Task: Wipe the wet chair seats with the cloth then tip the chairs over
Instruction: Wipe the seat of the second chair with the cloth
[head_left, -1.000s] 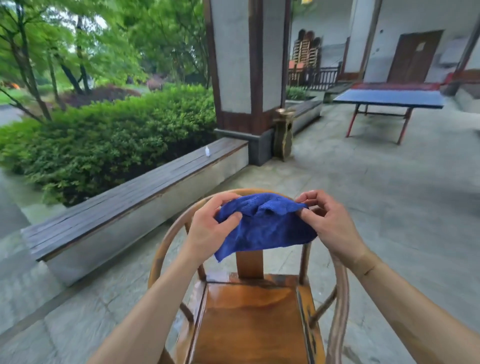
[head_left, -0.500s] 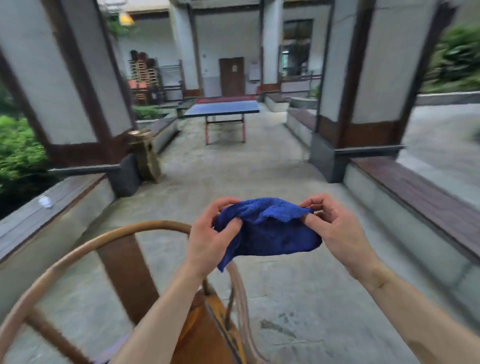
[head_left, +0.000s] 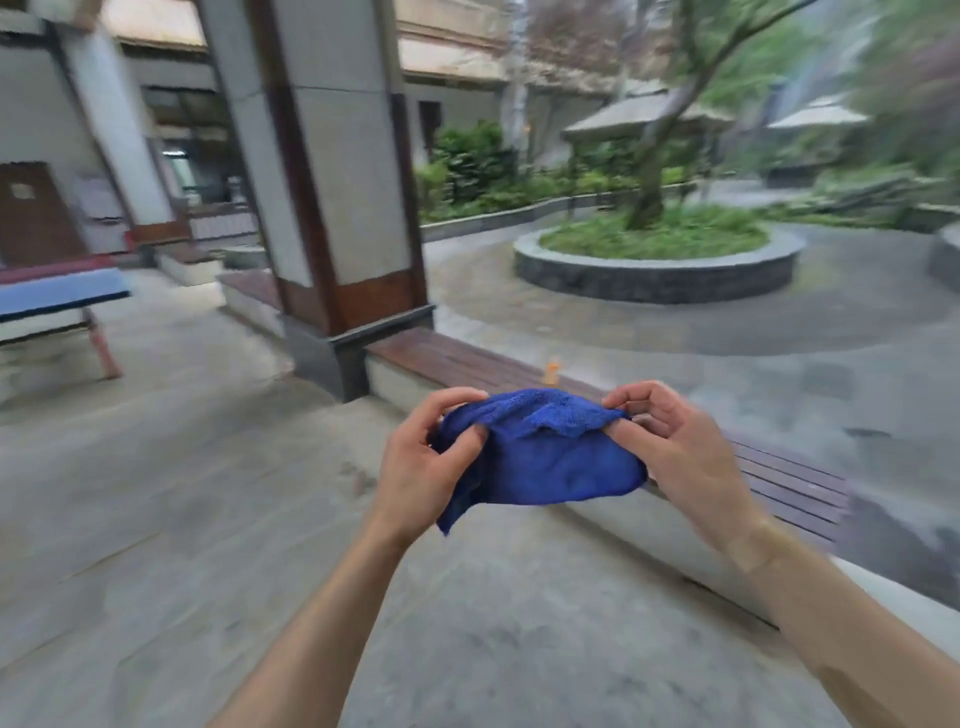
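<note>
While the view half a second ago still showed the curved back of a wooden chair at the lower left, no chair is in view now; the camera has swung to the right, so the blue table (head_left: 57, 291) sits at the left edge and a round stone planter (head_left: 660, 270) with a tree fills the upper right. The cloth (head_left: 540, 452) is held as before, stretched in the air between both hands at mid-frame, above the paved floor (head_left: 218, 519) and in front of a slatted wooden bench (head_left: 779, 478). The left hand (head_left: 421, 467) pinches the cloth's left edge, thumb on the near side, fingers curled behind. The right hand (head_left: 680, 457) pinches the right edge with thumb and forefinger, its other fingers bent loosely. Both forearms reach forward from the bottom edge. Each grip is narrow, closed on fabric.
</note>
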